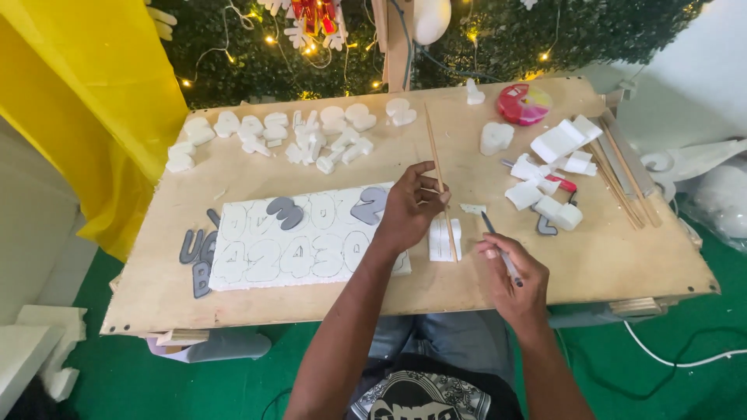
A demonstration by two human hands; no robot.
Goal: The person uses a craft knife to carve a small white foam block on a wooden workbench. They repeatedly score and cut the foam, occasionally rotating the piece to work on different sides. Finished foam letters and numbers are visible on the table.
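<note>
Near the bench's front edge, the left hand (pixel 408 208) pinched a thin stick (pixel 440 180) in closed fingers, steadying it over a foam block (pixel 443 238), while the right hand (pixel 510 272) gripped a pen (pixel 500 249) to mark.

Two bare forearms are seen from above, uncovered from wrist to elbow, with no sleeves reaching into view. No watch, bracelet or ring is worn on the left hand (pixel 410 208) or the right hand (pixel 515 281), and no gloves are worn on either. A black short-sleeved T-shirt with a grey-and-white printed graphic across the chest (pixel 424 398) is worn on the torso, shown only at the lower edge of the view. Faded blue-grey denim trousers (pixel 459 342) are worn over the knees, glimpsed between the two arms.
</note>
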